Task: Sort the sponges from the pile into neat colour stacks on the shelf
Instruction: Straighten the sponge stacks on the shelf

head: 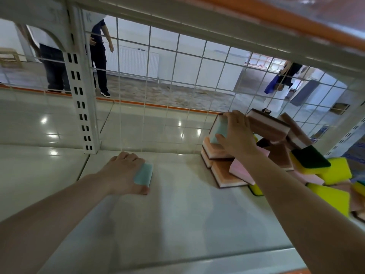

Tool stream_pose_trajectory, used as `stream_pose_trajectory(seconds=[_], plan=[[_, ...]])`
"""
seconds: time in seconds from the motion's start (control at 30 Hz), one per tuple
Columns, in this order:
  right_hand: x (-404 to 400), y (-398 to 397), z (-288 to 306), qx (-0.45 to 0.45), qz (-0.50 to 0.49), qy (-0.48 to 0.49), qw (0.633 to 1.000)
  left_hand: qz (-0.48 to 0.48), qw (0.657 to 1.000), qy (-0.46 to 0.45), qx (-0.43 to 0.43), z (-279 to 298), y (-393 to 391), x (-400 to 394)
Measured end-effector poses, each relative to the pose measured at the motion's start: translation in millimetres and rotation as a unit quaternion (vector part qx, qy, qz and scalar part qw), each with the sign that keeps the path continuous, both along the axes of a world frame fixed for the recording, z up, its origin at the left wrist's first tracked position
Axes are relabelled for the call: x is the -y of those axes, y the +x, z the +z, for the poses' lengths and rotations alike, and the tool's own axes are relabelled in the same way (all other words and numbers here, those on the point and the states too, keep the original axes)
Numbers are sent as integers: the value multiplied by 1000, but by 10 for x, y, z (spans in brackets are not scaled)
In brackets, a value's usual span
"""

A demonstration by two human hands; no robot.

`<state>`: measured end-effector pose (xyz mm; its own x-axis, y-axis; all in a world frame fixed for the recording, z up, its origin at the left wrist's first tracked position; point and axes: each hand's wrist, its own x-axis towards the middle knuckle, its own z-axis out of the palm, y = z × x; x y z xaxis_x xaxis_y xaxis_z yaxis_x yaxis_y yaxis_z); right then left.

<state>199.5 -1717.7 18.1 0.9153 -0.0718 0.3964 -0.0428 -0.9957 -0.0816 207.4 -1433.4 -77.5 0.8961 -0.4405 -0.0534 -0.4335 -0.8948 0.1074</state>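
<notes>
left hand (126, 173) flat-ish on a teal sponge (143, 173) lying mid-frame on the shelf (177, 224), fingers curled over it | right hand (236, 133) gripping a second teal sponge (218, 129) right of centre, atop the pile (276, 155) | pink, orange, yellow ones jumbled at right

From my feed I see two bare forearms, no sleeves reaching the wrists, no watch or bracelet visible. The left hand (123, 171) and right hand (236, 135) are ungloved, with short plain nails; any rings are too blurred to tell
</notes>
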Motion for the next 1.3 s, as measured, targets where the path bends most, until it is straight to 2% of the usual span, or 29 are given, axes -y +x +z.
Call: stream_pose_trajectory(seconds=[0.1,0.47,0.7,1.3], plan=[[6,18,12,-3,10,24,1000,-2,1000,-9,-1,-1,-22,4],[-16,134,120,-26,0,-40,999,-5,1000,-5,-2,24,-53,22],[-119,140,186,-19,42,37,998,1,1000,-2,0,42,-76,25],[-596,-54,25,-39,128,63,989,69,996,-28,43,207,-317,-249]])
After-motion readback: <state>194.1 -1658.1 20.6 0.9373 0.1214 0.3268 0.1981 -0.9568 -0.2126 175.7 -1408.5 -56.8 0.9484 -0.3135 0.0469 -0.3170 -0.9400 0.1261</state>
